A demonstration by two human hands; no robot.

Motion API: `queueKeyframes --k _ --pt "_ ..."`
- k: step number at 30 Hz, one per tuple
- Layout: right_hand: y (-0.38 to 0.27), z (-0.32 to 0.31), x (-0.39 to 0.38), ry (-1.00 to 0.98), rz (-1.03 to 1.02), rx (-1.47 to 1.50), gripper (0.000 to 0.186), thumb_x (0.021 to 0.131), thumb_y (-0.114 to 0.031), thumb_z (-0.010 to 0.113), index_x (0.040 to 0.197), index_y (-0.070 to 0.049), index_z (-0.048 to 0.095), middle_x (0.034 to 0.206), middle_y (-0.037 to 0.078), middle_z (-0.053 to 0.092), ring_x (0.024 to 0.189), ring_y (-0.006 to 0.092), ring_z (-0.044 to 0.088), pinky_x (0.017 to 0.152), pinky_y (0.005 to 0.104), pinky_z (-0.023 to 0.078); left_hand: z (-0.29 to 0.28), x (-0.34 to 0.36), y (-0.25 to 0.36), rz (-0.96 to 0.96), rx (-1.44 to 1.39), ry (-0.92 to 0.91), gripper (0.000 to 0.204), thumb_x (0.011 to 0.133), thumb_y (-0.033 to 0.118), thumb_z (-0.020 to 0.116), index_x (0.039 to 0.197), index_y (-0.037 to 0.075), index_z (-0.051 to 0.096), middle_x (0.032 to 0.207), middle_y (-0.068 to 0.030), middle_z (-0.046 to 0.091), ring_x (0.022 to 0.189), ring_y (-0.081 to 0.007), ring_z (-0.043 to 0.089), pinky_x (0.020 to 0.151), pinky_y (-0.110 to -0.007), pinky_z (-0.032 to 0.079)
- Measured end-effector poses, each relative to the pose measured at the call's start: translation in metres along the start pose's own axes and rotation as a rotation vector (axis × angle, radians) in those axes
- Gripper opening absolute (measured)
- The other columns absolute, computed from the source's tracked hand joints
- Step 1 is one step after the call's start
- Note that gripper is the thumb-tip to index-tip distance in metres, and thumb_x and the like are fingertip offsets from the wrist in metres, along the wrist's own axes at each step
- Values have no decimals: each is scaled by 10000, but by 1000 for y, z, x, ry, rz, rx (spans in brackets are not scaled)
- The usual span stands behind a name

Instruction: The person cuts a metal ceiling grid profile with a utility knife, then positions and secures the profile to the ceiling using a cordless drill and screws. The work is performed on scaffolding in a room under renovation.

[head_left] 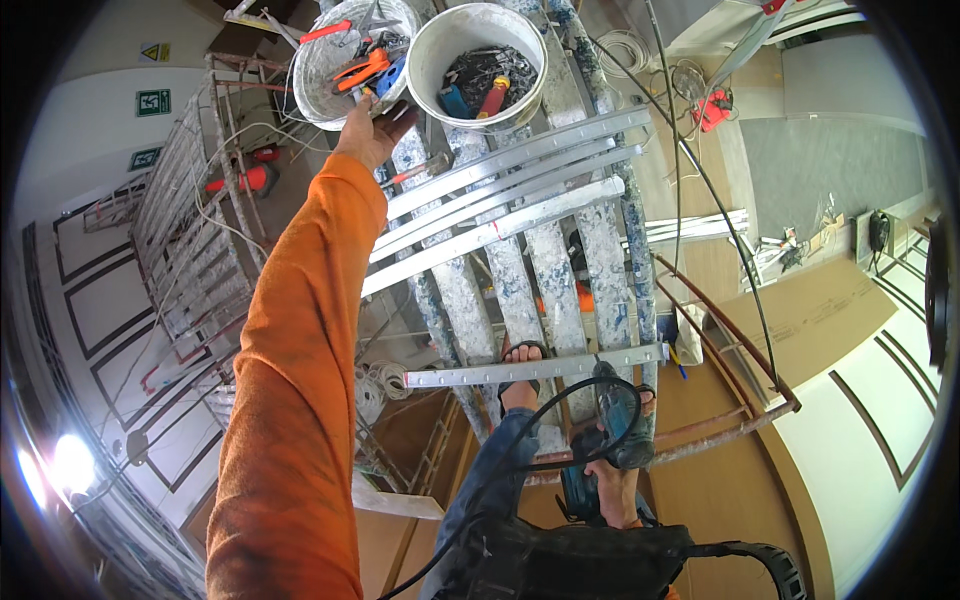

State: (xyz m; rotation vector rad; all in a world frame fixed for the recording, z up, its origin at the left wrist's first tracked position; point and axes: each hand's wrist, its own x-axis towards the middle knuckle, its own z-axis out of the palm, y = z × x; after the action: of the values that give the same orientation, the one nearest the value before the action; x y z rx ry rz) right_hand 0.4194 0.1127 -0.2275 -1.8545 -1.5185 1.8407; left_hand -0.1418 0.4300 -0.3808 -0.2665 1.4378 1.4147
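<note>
My left hand, in an orange sleeve, reaches to the left bucket with fingers stretched out, its thumb near a yellow handle among tools such as orange-handled pliers. The right bucket holds dark bits and a red-yellow handled tool. A hammer lies below them. My right hand, partly hidden, grips a teal power drill with a black cord. Near it an aluminium profile lies across the planks.
I am on paint-spattered scaffold planks with several metal profiles across them. A second scaffold stands left, a bright lamp lower left. A curved rusty rail, hanging cables and a cardboard sheet are right.
</note>
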Motion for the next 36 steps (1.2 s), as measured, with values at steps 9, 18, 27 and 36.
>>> queueKeyframes --k 9,18,27,36 --pt "28 13 -3 63 467 621 275 988 -202 623 1183 -8 617 808 31 585 759 121 545 716 289 441 75 -55 -63 -126 259 -185 598 943 148 553 1422 -68 267 1389 -293 382 1124 -454 590 919 -494 609" --pt "-8 -9 5 289 385 570 223 906 -123 648 1082 14 654 829 45 603 739 128 548 710 283 462 32 -116 -61 -70 298 -283 310 892 -20 530 1132 -200 451 1183 -260 585 1069 -365 657 1000 -441 572" --pt "-16 -12 11 349 431 813 380 914 -73 613 1282 20 589 779 18 526 659 129 484 620 295 442 -17 -278 -125 -143 712 -166 464 830 -2 575 1286 -72 523 1149 -194 645 936 -286 694 806 -394 613" --pt "-4 -14 3 293 356 537 76 913 -82 581 913 -18 622 716 9 542 674 139 521 641 307 431 -71 -266 -238 16 1015 -101 441 825 36 588 1262 -24 583 1024 -98 679 914 -208 664 817 -346 545"
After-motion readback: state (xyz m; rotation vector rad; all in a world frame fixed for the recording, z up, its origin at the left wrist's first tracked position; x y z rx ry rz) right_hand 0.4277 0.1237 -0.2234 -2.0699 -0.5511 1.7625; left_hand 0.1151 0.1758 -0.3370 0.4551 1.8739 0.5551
